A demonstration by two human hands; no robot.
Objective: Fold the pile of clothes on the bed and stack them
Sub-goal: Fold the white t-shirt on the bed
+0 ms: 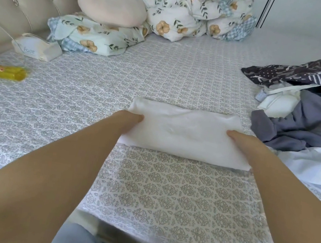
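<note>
Both forearms reach over the bed [165, 195]; left hand [129, 120] and right hand [242, 142] each pinch an end of a folded white cloth [183, 133] lying mid-bed. Unfolded clothes pile [309, 122] (dark, grey, white) sits just right.

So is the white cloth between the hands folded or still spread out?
Folded: the white cloth lies as a compact rectangle on the bed sheet, left hand and right hand gripping its ends.
</note>
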